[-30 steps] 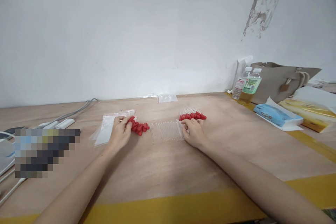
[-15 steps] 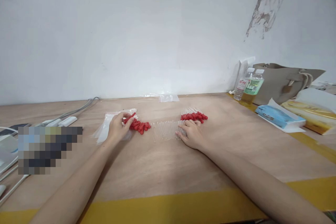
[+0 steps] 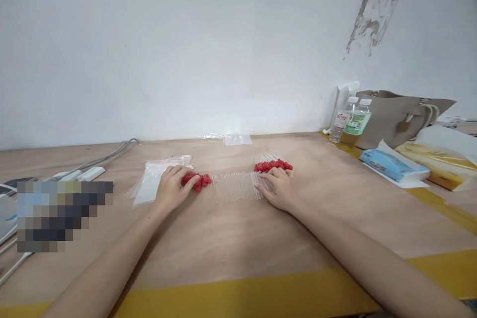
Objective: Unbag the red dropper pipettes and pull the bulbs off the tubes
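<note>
Blue tissue pack (image 3: 395, 167): white brand lettering on the side facing the camera, looks like "C&S", slanted and soft, so not 100%. Bottle with the amber drink (image 3: 351, 140): light lettering on its green label (image 3: 357, 122), too blurred to spell out. Clear bottle beside it (image 3: 336, 135): red lettering on a pale label (image 3: 340, 119), partly behind the amber one, can't read. That blue pack is the only legible text.

Red bulbs (image 3: 198, 184) (clear tubes (image 3: 238, 187))
</note>
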Action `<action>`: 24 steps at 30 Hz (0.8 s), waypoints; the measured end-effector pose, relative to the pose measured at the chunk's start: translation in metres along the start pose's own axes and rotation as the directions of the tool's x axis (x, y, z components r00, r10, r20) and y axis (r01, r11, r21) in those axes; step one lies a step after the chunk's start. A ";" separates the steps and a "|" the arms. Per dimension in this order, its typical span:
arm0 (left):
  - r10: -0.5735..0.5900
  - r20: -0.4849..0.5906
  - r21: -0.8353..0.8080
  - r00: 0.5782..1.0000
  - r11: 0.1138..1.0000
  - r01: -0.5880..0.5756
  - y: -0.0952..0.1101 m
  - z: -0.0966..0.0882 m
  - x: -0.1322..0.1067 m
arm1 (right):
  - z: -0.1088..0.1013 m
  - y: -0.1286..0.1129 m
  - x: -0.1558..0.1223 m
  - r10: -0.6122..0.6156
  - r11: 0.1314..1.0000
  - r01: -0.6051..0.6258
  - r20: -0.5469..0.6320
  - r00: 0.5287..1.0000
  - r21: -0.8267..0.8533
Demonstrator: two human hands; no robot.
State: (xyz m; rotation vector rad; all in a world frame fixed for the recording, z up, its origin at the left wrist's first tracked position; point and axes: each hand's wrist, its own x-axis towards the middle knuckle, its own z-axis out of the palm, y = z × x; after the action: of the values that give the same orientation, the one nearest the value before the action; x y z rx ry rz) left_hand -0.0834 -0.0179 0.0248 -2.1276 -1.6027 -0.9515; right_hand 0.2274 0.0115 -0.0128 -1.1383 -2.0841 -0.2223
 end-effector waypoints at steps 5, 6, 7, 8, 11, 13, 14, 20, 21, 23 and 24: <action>0.071 0.106 -0.098 0.992 0.993 -0.060 0.041 0.009 0.013 | -0.004 0.010 -0.002 0.064 0.997 -0.065 0.036 0.997 0.030; 0.094 0.154 -0.119 0.984 0.990 -0.076 0.050 0.016 0.019 | -0.005 0.010 -0.003 0.072 0.997 -0.074 0.044 0.996 0.037; 0.105 0.200 -0.138 0.974 0.987 -0.078 0.060 0.024 0.025 | -0.005 0.010 -0.003 0.077 0.996 -0.079 0.048 0.996 0.042; 0.101 0.233 -0.153 0.967 0.986 -0.066 0.069 0.033 0.032 | -0.006 0.009 -0.003 0.079 0.996 -0.081 0.046 0.996 0.044; 0.071 0.285 -0.166 0.956 0.986 -0.024 0.094 0.064 0.053 | -0.009 0.007 -0.003 0.066 0.997 -0.067 0.033 0.997 0.033; 0.065 0.294 -0.169 0.954 0.986 -0.015 0.108 0.082 0.065 | -0.010 0.007 -0.003 0.051 0.998 -0.052 0.033 0.998 0.026; 0.062 0.295 -0.169 0.954 0.986 -0.012 0.114 0.089 0.070 | -0.010 0.007 -0.003 0.047 0.999 -0.048 0.034 0.998 0.025; 0.052 0.278 -0.166 0.959 0.986 -0.005 0.132 0.105 0.080 | -0.012 0.009 -0.002 0.039 0.998 -0.041 0.042 0.998 0.057; 0.050 0.271 -0.167 0.961 0.986 -0.005 0.133 0.107 0.080 | -0.012 0.008 -0.002 0.038 0.997 -0.041 0.043 0.998 0.061; 0.032 0.249 -0.168 0.968 0.986 0.010 0.134 0.109 0.081 | -0.012 0.008 -0.002 0.037 0.997 -0.040 0.041 0.998 0.065; 0.012 0.233 -0.167 0.972 0.986 0.028 0.134 0.110 0.081 | -0.011 0.008 -0.002 0.037 0.997 -0.039 0.036 0.999 0.067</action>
State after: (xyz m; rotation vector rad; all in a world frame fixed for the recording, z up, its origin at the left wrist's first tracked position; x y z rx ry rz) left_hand 0.0893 0.0642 0.0171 -2.4286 -1.6925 -0.8964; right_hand 0.2403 0.0098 -0.0074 -1.1479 -2.0822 -0.1141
